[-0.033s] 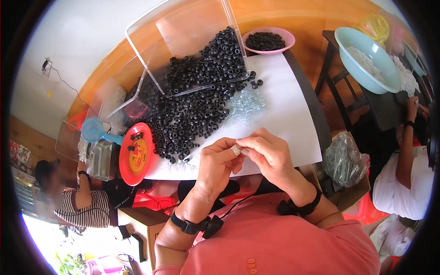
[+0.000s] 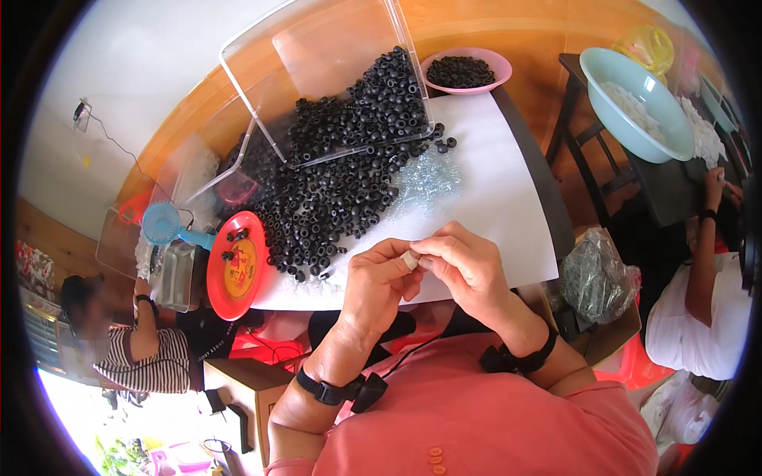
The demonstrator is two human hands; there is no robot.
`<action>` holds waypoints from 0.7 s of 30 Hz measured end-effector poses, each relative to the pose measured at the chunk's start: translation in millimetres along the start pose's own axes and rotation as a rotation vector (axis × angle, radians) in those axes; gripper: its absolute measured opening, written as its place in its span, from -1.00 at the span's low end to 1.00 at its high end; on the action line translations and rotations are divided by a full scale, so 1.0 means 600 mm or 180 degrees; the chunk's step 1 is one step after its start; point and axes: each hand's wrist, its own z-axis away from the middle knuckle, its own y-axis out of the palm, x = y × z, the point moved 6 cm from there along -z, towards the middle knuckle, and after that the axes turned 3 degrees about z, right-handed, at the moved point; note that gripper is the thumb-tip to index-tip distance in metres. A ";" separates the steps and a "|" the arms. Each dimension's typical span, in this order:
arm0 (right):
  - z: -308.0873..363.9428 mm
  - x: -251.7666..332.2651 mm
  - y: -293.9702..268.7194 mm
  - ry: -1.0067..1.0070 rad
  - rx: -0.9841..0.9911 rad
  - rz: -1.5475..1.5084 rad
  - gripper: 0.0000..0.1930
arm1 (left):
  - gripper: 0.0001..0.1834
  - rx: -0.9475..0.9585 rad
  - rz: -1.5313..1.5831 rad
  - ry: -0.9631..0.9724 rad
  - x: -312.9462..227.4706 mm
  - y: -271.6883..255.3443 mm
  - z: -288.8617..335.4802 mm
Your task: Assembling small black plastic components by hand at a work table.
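Over the near edge of the white tabletop, my left hand [image 2: 379, 284] and my right hand [image 2: 468, 268] meet with their fingertips pinched together. A pale wrap [image 2: 409, 259], like a strip of tape or bandage, shows at a left fingertip. Whatever the fingers pinch is too small or hidden to name. Just beyond them is a scattering of small clear pieces [image 2: 429, 181]. A large heap of black ring-like parts [image 2: 317, 198] spreads to the left of these, spilling from a clear plastic bin [image 2: 362, 148] tipped on its side.
Left of the heap are a red plate [image 2: 216, 287] holding a few black parts and a blue handheld fan [image 2: 161, 224]. A pink bowl [image 2: 505, 70] of black parts stands at the back. On the right are a light-blue basin [image 2: 591, 71] and a plastic bag [image 2: 597, 278]. People work on both sides.
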 end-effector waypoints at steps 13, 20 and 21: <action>0.008 -0.009 0.045 0.0463 0.0247 -0.0418 -0.87 | -0.82 -0.0013 -0.0930 0.0571 -0.044 -0.039 0.023; 0.024 -0.045 0.045 0.0886 0.0121 -0.0346 -0.87 | -0.80 -0.0659 -0.4644 0.3554 -0.160 -0.036 -0.055; 0.022 -0.044 0.045 0.0839 0.0136 -0.0315 -0.86 | -0.80 -0.0651 -0.4650 0.3556 -0.162 -0.035 -0.071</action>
